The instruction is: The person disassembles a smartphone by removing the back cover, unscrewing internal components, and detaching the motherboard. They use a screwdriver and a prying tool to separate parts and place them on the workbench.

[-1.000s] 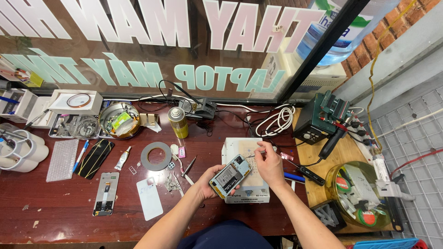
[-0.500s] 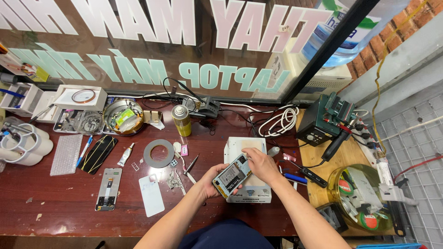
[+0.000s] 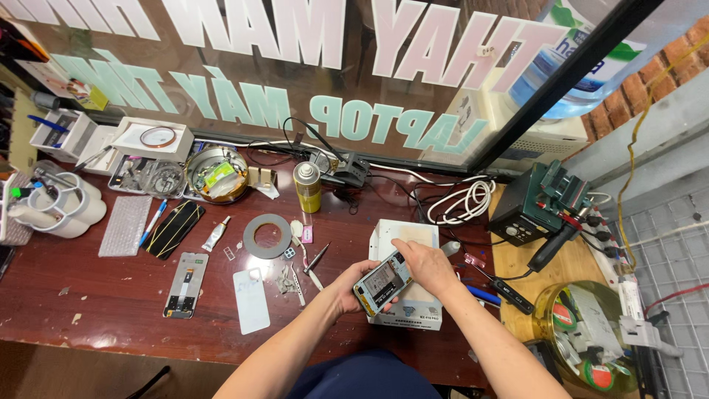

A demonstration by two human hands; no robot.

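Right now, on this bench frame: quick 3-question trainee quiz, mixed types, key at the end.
1. True or false: the left hand holds the opened phone.
2. The right hand rests over: A) white box B) tape roll C) spray can
3. Fill in: the coiled white cable lies to the ___ of the spray can in the picture.

Key: 1 true; 2 A; 3 right

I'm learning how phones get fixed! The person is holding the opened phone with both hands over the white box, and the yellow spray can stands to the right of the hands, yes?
Almost. The head view shows the left hand and right hand on the opened phone with bare insides over the white square box, but the yellow spray can with a silver top stands up and to their left, not to their right.
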